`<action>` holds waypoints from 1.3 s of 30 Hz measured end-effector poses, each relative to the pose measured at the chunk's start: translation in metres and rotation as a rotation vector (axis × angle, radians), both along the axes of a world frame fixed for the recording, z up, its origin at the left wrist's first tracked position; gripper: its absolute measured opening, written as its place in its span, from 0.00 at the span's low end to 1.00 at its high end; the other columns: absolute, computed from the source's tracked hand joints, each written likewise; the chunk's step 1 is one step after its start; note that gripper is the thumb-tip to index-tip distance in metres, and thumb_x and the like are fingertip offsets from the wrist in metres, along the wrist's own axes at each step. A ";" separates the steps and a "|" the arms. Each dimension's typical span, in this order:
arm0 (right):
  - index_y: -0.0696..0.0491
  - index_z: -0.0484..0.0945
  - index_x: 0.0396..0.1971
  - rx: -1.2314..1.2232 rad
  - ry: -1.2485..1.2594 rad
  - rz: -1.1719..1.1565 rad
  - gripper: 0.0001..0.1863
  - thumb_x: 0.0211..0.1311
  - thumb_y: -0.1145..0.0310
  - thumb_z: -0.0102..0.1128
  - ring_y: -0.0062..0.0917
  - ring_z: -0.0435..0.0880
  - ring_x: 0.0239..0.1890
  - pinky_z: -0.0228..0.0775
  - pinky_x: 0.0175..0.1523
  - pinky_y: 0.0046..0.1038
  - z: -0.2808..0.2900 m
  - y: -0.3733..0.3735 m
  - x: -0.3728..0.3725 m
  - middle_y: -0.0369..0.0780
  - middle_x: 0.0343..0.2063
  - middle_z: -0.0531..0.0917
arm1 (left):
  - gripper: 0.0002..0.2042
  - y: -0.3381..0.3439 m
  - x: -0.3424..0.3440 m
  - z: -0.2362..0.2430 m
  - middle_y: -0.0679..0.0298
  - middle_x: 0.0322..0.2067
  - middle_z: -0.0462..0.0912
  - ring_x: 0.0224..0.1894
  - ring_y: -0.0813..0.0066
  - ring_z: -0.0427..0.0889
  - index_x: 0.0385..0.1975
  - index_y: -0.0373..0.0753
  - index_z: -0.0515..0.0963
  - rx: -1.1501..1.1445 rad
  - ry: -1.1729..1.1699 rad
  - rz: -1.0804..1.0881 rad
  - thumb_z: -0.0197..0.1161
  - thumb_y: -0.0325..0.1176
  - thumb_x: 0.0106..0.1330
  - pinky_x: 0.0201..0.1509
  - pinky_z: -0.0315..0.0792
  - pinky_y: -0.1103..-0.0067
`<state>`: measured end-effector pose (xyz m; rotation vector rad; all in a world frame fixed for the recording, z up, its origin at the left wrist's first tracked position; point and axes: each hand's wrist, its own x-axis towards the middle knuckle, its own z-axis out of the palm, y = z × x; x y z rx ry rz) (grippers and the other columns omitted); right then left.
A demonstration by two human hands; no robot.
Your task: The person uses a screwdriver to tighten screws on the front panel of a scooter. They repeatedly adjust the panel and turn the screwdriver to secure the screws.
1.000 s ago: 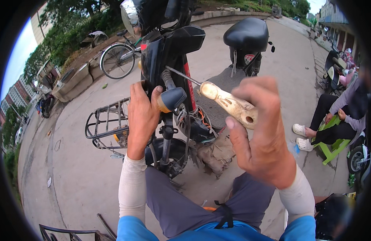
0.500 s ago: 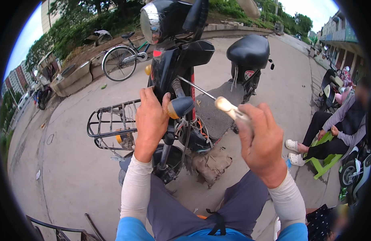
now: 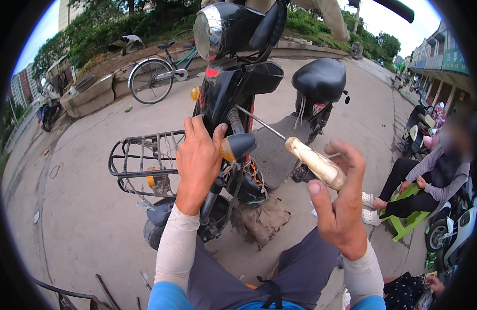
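Note:
A black electric scooter (image 3: 225, 93) stands before me with its round headlight (image 3: 207, 32) uppermost. My left hand (image 3: 197, 157) braces its front panel, thumb beside an orange-and-dark turn signal (image 3: 239, 146) and fingers along the other edge. A screwdriver (image 3: 315, 161) with a worn cream handle slants up to the panel. Its shaft meets the panel's inner side above a ribbed tube; the tip's exact seat is hidden. My right hand (image 3: 347, 199) is loosely around the butt of that handle, with thumb and index finger spread and the other fingers partly behind it.
A black wire basket (image 3: 145, 157) juts from the scooter's front. Brown cloth (image 3: 264, 217) hangs low near my knees. At right, a person sits on a green stool (image 3: 403, 212) near parked scooters. A bicycle (image 3: 153, 80) stands by the far kerb. Metal bars (image 3: 106, 289) lie lower left.
My right hand has loosened from a closed grip on the screwdriver handle, its thumb and index finger now spread. The screwdriver still reaches the panel. My left hand stays on the panel.

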<state>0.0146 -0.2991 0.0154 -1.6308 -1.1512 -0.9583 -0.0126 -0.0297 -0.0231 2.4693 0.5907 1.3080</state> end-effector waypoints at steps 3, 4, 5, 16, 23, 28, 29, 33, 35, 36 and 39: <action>0.59 0.78 0.56 -0.130 -0.235 -0.087 0.16 0.73 0.73 0.69 0.42 0.82 0.32 0.79 0.41 0.35 -0.004 -0.006 0.009 0.47 0.37 0.82 | 0.24 -0.001 0.000 -0.002 0.45 0.50 0.77 0.37 0.33 0.87 0.57 0.31 0.71 0.002 -0.031 -0.014 0.62 0.48 0.82 0.37 0.80 0.50; 0.60 0.78 0.57 -0.183 -0.117 -0.103 0.17 0.73 0.73 0.69 0.43 0.82 0.34 0.79 0.43 0.36 -0.006 -0.011 0.007 0.48 0.39 0.82 | 0.24 -0.001 0.000 -0.004 0.45 0.50 0.77 0.37 0.33 0.87 0.58 0.31 0.71 -0.001 -0.050 -0.022 0.61 0.48 0.82 0.36 0.80 0.50; 0.60 0.77 0.58 -0.237 0.000 -0.119 0.18 0.73 0.73 0.69 0.44 0.82 0.37 0.79 0.45 0.36 -0.010 -0.016 0.003 0.49 0.41 0.81 | 0.24 -0.001 0.001 -0.005 0.45 0.50 0.77 0.36 0.34 0.87 0.59 0.31 0.71 0.004 -0.046 -0.016 0.62 0.48 0.82 0.36 0.81 0.50; 0.61 0.76 0.59 -0.220 0.122 -0.121 0.19 0.72 0.76 0.68 0.30 0.82 0.37 0.76 0.40 0.32 -0.008 -0.016 -0.001 0.48 0.43 0.79 | 0.24 0.000 0.004 -0.002 0.46 0.52 0.79 0.38 0.34 0.88 0.60 0.32 0.71 -0.005 -0.059 0.000 0.66 0.47 0.79 0.38 0.81 0.51; 0.61 0.71 0.62 -0.196 -0.280 -0.074 0.18 0.78 0.72 0.59 0.28 0.78 0.37 0.71 0.43 0.26 -0.007 -0.010 0.016 0.43 0.47 0.77 | 0.24 -0.003 0.001 -0.005 0.46 0.51 0.79 0.37 0.35 0.88 0.62 0.35 0.69 0.021 -0.136 -0.032 0.69 0.42 0.76 0.37 0.81 0.51; 0.61 0.71 0.63 -0.155 0.315 0.005 0.18 0.80 0.70 0.58 0.24 0.77 0.39 0.71 0.44 0.27 -0.011 -0.020 0.013 0.44 0.48 0.78 | 0.21 -0.005 -0.001 -0.008 0.49 0.52 0.79 0.37 0.37 0.88 0.62 0.42 0.69 0.022 -0.130 -0.089 0.68 0.40 0.77 0.35 0.82 0.50; 0.61 0.72 0.62 -0.040 0.439 0.092 0.18 0.79 0.71 0.59 0.26 0.79 0.40 0.72 0.47 0.27 -0.007 -0.014 0.005 0.45 0.46 0.79 | 0.20 -0.008 -0.005 -0.005 0.46 0.58 0.80 0.42 0.35 0.88 0.64 0.46 0.72 -0.061 -0.061 -0.083 0.68 0.35 0.76 0.40 0.80 0.51; 0.62 0.73 0.59 -0.055 0.462 0.120 0.16 0.76 0.74 0.59 0.26 0.76 0.44 0.70 0.53 0.27 -0.020 -0.020 0.009 0.46 0.48 0.78 | 0.23 -0.010 -0.006 -0.013 0.46 0.64 0.76 0.42 0.40 0.91 0.64 0.54 0.73 0.133 -0.071 -0.026 0.69 0.28 0.72 0.38 0.84 0.57; 0.62 0.73 0.58 -0.081 0.473 0.096 0.16 0.75 0.75 0.59 0.28 0.76 0.45 0.70 0.54 0.29 -0.031 -0.021 0.008 0.47 0.49 0.77 | 0.25 -0.008 -0.007 -0.018 0.47 0.65 0.76 0.42 0.41 0.91 0.64 0.55 0.73 0.189 -0.076 -0.038 0.69 0.25 0.70 0.38 0.84 0.56; 0.62 0.73 0.58 -0.065 0.451 0.100 0.15 0.75 0.76 0.59 0.29 0.77 0.46 0.70 0.54 0.29 -0.036 -0.020 0.008 0.48 0.49 0.78 | 0.26 -0.007 -0.007 -0.019 0.47 0.66 0.76 0.42 0.42 0.91 0.64 0.55 0.73 0.218 -0.079 -0.044 0.69 0.24 0.69 0.38 0.85 0.56; 0.62 0.73 0.60 -0.065 0.344 0.104 0.17 0.76 0.76 0.58 0.30 0.78 0.48 0.72 0.54 0.30 -0.051 -0.021 0.015 0.50 0.50 0.78 | 0.26 -0.010 -0.010 -0.017 0.47 0.67 0.75 0.44 0.43 0.91 0.64 0.47 0.72 0.109 -0.127 -0.082 0.69 0.23 0.67 0.39 0.85 0.57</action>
